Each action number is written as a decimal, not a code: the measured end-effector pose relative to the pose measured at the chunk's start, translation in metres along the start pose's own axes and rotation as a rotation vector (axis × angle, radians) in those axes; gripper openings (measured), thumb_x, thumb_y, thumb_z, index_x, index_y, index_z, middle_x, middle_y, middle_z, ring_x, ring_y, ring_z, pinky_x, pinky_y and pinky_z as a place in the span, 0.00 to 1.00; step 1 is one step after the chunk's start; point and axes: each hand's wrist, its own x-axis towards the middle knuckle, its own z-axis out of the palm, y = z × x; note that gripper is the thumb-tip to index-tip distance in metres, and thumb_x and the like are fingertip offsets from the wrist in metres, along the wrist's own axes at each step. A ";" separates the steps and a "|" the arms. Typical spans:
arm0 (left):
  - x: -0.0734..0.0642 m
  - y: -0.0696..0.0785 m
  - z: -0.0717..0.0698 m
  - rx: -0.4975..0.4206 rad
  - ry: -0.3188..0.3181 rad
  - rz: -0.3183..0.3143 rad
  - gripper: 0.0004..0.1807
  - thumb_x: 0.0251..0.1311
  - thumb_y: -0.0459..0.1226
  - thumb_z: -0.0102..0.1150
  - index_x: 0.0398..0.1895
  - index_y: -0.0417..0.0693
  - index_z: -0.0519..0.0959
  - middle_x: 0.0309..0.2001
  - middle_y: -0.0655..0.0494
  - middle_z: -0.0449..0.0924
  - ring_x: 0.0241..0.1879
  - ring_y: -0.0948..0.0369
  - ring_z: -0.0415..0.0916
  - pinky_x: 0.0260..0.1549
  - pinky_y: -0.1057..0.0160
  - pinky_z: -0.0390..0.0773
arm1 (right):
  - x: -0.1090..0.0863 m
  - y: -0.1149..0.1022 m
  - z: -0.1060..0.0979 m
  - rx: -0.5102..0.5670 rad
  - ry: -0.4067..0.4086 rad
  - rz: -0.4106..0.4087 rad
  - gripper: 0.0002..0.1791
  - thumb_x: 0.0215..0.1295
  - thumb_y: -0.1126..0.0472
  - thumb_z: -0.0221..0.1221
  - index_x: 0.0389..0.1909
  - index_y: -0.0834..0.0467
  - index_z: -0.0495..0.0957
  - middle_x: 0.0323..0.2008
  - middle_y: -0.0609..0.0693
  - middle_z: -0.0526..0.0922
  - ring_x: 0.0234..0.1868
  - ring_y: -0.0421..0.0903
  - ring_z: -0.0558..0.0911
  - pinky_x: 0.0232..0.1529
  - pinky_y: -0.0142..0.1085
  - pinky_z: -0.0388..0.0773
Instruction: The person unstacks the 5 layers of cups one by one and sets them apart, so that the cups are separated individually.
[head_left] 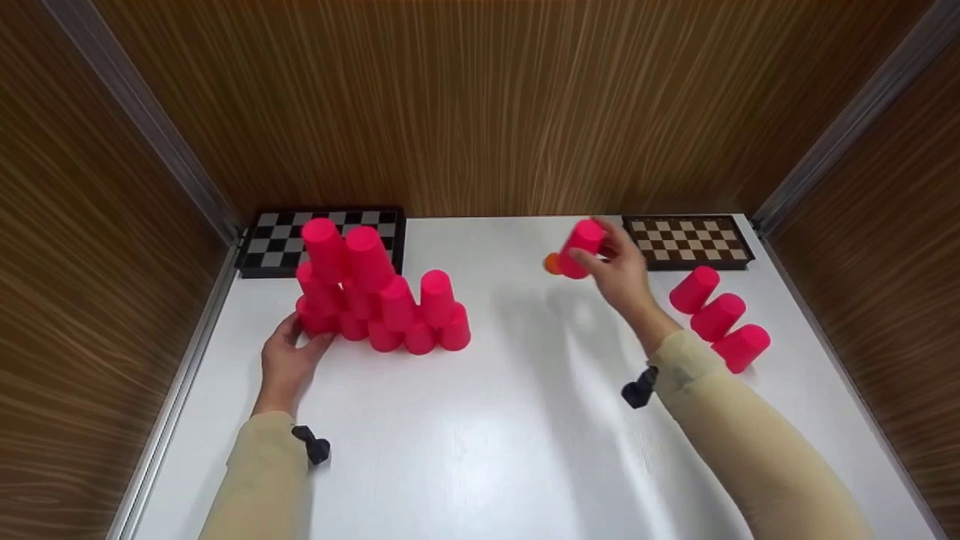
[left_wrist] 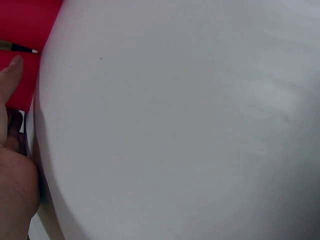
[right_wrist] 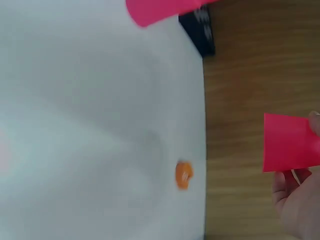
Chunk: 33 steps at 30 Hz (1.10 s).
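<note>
Pink cups [head_left: 397, 304] stand upside down in a stepped pyramid on the left: several in the bottom row, several above, two on top. My left hand [head_left: 289, 360] holds the bottom row's left-end cup [head_left: 315, 321], thumb in front and fingers at its outer side. In the left wrist view that thumb lies against the pink wall. My right hand [head_left: 619, 266] grips another pink cup [head_left: 583, 244] between thumb and fingers, raised over the back of the table and slightly tilted. The right wrist view shows this cup [right_wrist: 290, 143] in front of the wood panel.
Three pink cups [head_left: 718, 316] stand in a slanting row at right, beside my right forearm. A small orange object [head_left: 552, 263] lies near the back edge. Checkered boards lie back left [head_left: 277, 240] and back right [head_left: 686, 240]. Wood panels [head_left: 480, 112] enclose the white table [head_left: 465, 435].
</note>
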 end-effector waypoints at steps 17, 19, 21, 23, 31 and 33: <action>0.001 0.000 0.001 0.015 0.008 -0.006 0.46 0.66 0.52 0.73 0.84 0.58 0.62 0.81 0.52 0.63 0.82 0.52 0.53 0.77 0.48 0.63 | -0.011 0.083 -0.078 -0.078 0.100 0.235 0.46 0.72 0.53 0.69 0.85 0.47 0.55 0.76 0.60 0.67 0.73 0.60 0.70 0.72 0.52 0.73; 0.001 -0.001 0.000 0.015 0.009 -0.009 0.47 0.66 0.52 0.73 0.84 0.58 0.62 0.81 0.53 0.63 0.82 0.52 0.53 0.76 0.49 0.65 | -0.013 0.089 -0.080 -0.074 0.099 0.237 0.46 0.73 0.54 0.69 0.85 0.48 0.55 0.76 0.61 0.66 0.74 0.60 0.69 0.73 0.52 0.72; 0.001 -0.002 0.000 0.008 0.011 -0.007 0.47 0.65 0.51 0.74 0.84 0.57 0.62 0.80 0.52 0.64 0.82 0.53 0.54 0.75 0.51 0.66 | -0.014 0.094 -0.080 -0.071 0.094 0.246 0.46 0.74 0.55 0.68 0.85 0.48 0.54 0.77 0.61 0.66 0.75 0.61 0.68 0.74 0.52 0.70; 0.001 -0.002 0.000 0.004 0.010 -0.005 0.47 0.66 0.51 0.74 0.84 0.57 0.62 0.80 0.52 0.64 0.82 0.53 0.54 0.75 0.52 0.67 | -0.014 0.098 -0.080 -0.069 0.090 0.259 0.46 0.74 0.56 0.67 0.86 0.48 0.53 0.77 0.61 0.65 0.76 0.61 0.68 0.75 0.53 0.69; 0.002 -0.002 0.001 -0.002 0.008 -0.001 0.46 0.67 0.50 0.73 0.84 0.56 0.61 0.81 0.53 0.63 0.82 0.54 0.54 0.76 0.52 0.65 | -0.008 0.106 -0.081 -0.104 0.077 0.304 0.47 0.73 0.53 0.69 0.85 0.49 0.53 0.78 0.63 0.64 0.76 0.63 0.66 0.75 0.56 0.67; 0.002 -0.003 0.001 -0.004 0.006 -0.007 0.47 0.67 0.51 0.73 0.84 0.56 0.61 0.81 0.53 0.63 0.82 0.54 0.53 0.76 0.52 0.65 | -0.008 0.106 -0.081 -0.111 0.073 0.316 0.48 0.73 0.53 0.69 0.86 0.48 0.52 0.78 0.62 0.63 0.76 0.63 0.66 0.76 0.57 0.67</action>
